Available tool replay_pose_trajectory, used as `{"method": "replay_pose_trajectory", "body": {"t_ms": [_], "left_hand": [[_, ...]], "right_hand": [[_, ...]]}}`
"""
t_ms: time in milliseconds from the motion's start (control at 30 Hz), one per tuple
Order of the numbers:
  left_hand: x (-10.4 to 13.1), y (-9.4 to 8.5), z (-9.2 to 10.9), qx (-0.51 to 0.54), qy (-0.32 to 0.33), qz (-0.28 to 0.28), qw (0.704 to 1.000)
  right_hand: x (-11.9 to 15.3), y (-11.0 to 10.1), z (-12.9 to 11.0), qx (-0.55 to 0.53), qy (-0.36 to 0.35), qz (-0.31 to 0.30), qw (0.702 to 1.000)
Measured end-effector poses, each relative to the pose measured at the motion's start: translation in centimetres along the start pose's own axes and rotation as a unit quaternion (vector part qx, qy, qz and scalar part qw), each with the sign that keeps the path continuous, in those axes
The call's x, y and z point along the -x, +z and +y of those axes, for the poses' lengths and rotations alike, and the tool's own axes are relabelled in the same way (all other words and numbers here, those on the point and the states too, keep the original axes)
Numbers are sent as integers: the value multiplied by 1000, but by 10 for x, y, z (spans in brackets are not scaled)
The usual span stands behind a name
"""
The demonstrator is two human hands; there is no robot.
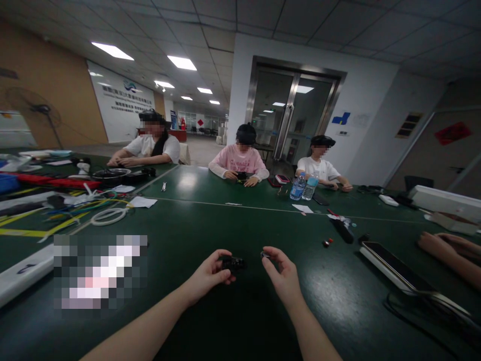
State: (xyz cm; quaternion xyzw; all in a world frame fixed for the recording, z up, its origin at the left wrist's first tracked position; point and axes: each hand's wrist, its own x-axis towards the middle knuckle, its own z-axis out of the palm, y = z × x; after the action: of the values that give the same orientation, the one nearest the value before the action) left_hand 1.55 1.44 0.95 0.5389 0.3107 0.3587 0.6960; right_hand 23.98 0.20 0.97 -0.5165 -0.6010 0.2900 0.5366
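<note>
Gripping a black device (236, 263) at lower centre, the left hand (211, 272) points it lengthwise toward a small piece (265, 255) the right hand (284, 277) pinches.

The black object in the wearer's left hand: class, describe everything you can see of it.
The black object is small and dark, with an uneven outline and faint glints; its material and separate parts are too dim to tell. It lies roughly crosswise, held at one end between the thumb and fingers of the left hand. Its free end points toward the right hand, which does not touch it. Behind it shows the green tabletop.
</note>
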Motion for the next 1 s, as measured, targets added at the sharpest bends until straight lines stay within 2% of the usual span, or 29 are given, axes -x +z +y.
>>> {"method": "replay_pose_trajectory", "body": {"t_ms": [367, 1000], "left_hand": [[-1, -5, -7, -13, 0, 6, 1000], [-1, -5, -6, -12, -3, -3, 1000]], "right_hand": [[-4, -7, 10, -27, -2, 47, 999], [-4, -8, 8, -30, 2, 37, 999]]}}
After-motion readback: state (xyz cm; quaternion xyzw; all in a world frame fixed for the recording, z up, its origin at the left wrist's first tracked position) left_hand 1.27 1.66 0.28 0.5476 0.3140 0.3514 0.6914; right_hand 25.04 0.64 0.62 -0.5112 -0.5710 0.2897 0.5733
